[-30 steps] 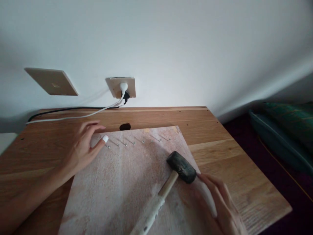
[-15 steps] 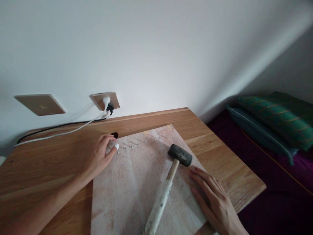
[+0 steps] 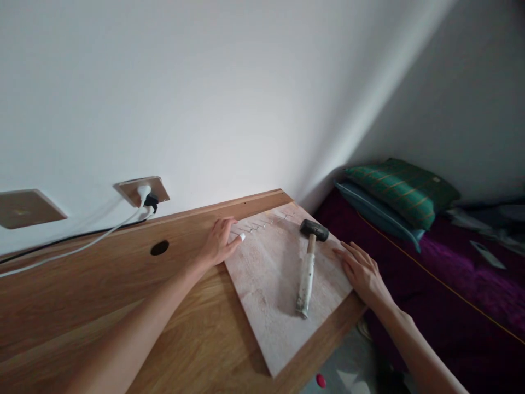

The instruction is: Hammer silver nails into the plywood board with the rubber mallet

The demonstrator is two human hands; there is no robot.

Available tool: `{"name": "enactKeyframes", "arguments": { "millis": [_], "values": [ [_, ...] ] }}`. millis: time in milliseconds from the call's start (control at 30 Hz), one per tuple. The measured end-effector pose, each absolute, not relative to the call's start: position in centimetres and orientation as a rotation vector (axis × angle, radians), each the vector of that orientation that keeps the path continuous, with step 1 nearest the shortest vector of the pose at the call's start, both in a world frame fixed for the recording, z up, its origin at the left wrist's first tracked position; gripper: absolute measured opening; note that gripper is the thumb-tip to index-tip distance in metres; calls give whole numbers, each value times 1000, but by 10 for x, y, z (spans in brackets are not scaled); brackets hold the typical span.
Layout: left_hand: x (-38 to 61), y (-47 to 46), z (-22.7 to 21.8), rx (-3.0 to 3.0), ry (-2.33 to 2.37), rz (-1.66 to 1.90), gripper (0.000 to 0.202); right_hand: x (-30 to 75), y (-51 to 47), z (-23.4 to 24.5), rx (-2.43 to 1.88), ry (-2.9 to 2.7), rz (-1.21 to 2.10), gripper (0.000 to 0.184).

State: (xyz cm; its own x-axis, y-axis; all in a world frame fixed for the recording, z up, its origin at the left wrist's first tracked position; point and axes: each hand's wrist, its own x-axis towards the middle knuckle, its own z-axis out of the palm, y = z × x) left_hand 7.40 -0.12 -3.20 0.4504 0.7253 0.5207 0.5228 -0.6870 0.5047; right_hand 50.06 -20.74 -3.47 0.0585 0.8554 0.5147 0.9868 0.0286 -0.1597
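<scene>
A pale, whitish board (image 3: 262,295) lies flat on the wooden tabletop. My left hand (image 3: 221,243) grips its far left edge, thumb on top with a white wrap at the tip and the other fingers curled at the corner. At the right edge, my right hand (image 3: 363,271) holds the board with fingers on its top; the thumb is partly hidden. Several nails (image 3: 264,225) stand in a row along the far side of the board. A mallet (image 3: 314,230) with a black head and a worn white handle rests on the board between my hands, untouched.
The desk (image 3: 180,317) has a round cable hole (image 3: 159,248) and meets the white wall at the back. White and black cables run from a wall socket (image 3: 143,191). Beyond the desk's right edge are pillows (image 3: 404,189) on a purple bed (image 3: 394,268), with a phone-like object (image 3: 487,254).
Both hands have slid the board to the right across the desk, uncovering the cable hole. The mallet and nails moved along with it. My view has shifted to the right.
</scene>
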Motion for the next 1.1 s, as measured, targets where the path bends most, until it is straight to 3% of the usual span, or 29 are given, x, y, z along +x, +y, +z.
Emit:
{"name": "enactKeyframes", "arguments": {
  "millis": [167, 300, 433, 1100],
  "values": [
    [89, 6, -27, 2283, 1094, 1169, 27, 500, -204, -39, -1926, -1565, -443, 38],
    [66, -42, -27, 2209, 1159, 1375, 15, 496, -208, -39, -1941, -1338, -448, 48],
    [45, -91, -22, 2191, 1187, 1346, 11, 495, -208, -36, -1977, -1198, -376, 52],
    [49, -72, -21, 2174, 1138, 1314, 14, 497, -205, -30, -2098, -1142, -305, 31]
  ]
}}
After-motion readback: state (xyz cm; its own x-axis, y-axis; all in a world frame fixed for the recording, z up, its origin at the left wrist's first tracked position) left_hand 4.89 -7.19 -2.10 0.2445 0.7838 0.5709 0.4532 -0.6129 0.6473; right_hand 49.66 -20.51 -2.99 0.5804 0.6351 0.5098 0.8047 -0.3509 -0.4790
